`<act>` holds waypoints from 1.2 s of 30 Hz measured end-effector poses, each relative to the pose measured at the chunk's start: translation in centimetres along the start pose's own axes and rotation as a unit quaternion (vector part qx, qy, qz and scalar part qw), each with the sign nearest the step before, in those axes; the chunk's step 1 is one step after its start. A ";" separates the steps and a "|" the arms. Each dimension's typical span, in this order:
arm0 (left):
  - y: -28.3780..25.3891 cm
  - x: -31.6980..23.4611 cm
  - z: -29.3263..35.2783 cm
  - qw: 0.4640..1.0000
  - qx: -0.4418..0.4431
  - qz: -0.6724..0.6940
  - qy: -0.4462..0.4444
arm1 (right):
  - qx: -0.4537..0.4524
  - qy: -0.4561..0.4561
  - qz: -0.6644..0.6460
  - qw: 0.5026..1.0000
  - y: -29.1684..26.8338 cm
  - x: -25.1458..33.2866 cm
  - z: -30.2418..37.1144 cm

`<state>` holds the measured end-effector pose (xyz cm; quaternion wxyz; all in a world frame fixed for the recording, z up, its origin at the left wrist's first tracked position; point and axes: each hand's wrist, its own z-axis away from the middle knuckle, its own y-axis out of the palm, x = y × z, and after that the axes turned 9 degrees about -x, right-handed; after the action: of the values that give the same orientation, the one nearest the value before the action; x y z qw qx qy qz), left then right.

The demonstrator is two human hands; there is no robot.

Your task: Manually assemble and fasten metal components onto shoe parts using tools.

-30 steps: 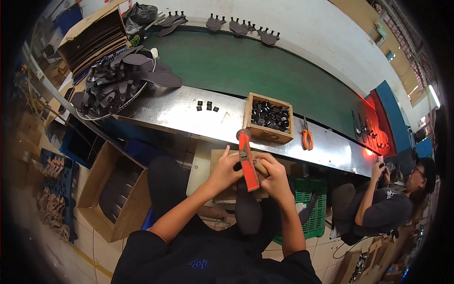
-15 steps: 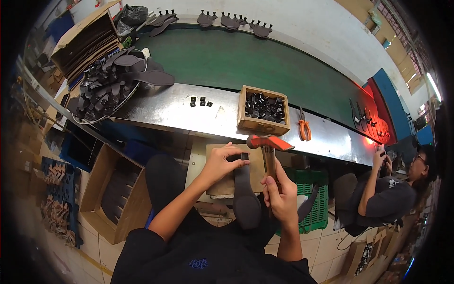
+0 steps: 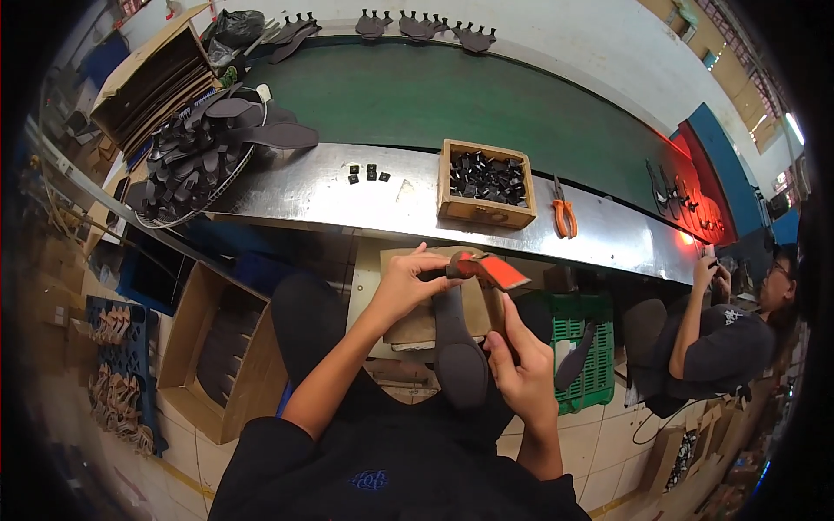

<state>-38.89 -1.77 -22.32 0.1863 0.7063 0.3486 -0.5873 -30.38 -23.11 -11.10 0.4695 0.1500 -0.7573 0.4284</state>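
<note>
My left hand (image 3: 405, 285) grips the heel end of a dark grey shoe sole (image 3: 462, 372) between thumb and fingers. The sole's rounded toe points toward my body. In my right hand (image 3: 525, 372) is a hammer (image 3: 497, 271) with a red-painted head, held by its wooden handle. The hammer's striking face is at the heel end, close to my left fingertips, and hides the heel's top; whether it touches cannot be seen. Beneath lies a tan board (image 3: 408, 333).
On the metal ledge (image 3: 304, 187) are a wooden box (image 3: 486, 214) of small black pieces, several loose black pieces (image 3: 372, 170) and orange-handled pliers (image 3: 565, 219). A heaped basket of soles (image 3: 201, 161) stands left. A green crate (image 3: 589, 373) and a seated person (image 3: 717, 343) are right.
The hammer head has moved left and down to the heel end, covering the black heel top that showed before. My left hand keeps its hold on the sole.
</note>
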 end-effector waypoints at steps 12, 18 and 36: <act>-1.2 -1.2 2.4 0.951 0.083 -0.294 0.047 | -0.180 -0.181 -0.082 0.963 -2.0 1.7 2.0; -1.3 -1.4 1.4 0.947 0.086 -0.309 0.030 | -0.100 -0.229 0.060 0.966 2.9 -3.0 -1.6; 0.2 -2.0 3.4 0.952 -0.066 -0.231 0.190 | -0.100 -0.032 -0.011 0.994 -1.6 -1.9 -1.7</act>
<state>-41.27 -4.80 -21.26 0.0222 0.6910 0.5695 -0.4446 -27.36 -23.06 -11.58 0.4623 0.1240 -0.8092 0.3408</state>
